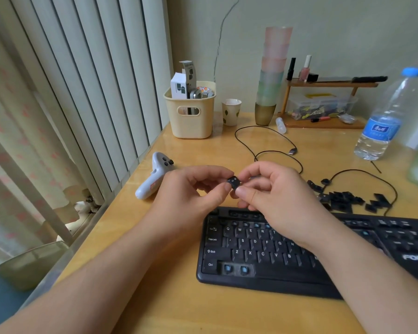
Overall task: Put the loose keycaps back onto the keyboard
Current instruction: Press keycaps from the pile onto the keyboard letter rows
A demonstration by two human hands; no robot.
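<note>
Head view, progress: letter rows of the black plastic keyboard (275, 256) look mostly filled; two bare blue-stemmed sockets (235, 269) beside Ctrl and some in the number row remain open.
Left to do: a pile of loose black keycaps (343, 197) lies right of the hands, beyond the keyboard.
Grip: left hand (191, 189) and right hand (275, 194) both pinch one small black square keycap (233, 182) above the keyboard's top edge.
Keycap look: faint white legend, unreadable.

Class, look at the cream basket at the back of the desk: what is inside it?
The cream basket holds white cartons, something metallic and a small printed pack. Its wall hides whatever lies lower down.
</note>
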